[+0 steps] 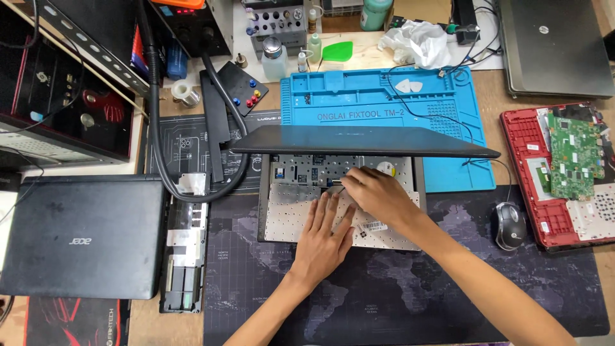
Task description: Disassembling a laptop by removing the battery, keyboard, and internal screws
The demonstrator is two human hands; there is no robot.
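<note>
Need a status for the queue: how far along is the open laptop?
Done: the laptop is open and its keyboard panel is flipped, metal back up, exposing the inside. In hand: left hand lies flat on the panel; right hand works at its top edge, by the cable area. Left: panel not yet seated.

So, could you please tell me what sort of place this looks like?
Probably an electronics repair bench: an opened laptop under both hands, a blue repair mat, a bare green circuit board on a red laptop shell.
</note>
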